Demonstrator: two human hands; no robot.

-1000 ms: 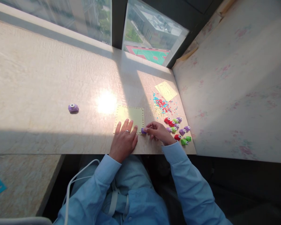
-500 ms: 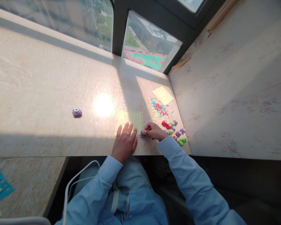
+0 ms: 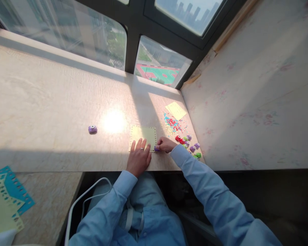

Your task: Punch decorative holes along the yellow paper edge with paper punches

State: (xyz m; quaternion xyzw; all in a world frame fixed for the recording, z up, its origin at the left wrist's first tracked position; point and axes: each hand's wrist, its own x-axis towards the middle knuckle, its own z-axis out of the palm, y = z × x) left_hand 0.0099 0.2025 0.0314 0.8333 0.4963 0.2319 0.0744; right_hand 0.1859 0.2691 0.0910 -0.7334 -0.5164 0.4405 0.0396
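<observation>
1. Under my left hand (image 3: 138,160) lies a matt yellow paper sheet (image 3: 143,134).
2. My right hand (image 3: 166,145) pinches a small, glossy purple plastic punch (image 3: 156,148).
3. Beneath both hands, the stone-look counter (image 3: 53,112) is polished, with a bright sun glare.
4. My sleeves (image 3: 207,191) are smooth blue cloth.

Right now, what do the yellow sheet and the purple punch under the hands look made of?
Yellow sheet: likely paper or thin card, matte; it lies flat, with a row of small holes along its edges. Purple punch, pinched by the right hand: probably moulded plastic, smooth; too small to be sure. The left hand rests flat on the sheet.
</observation>
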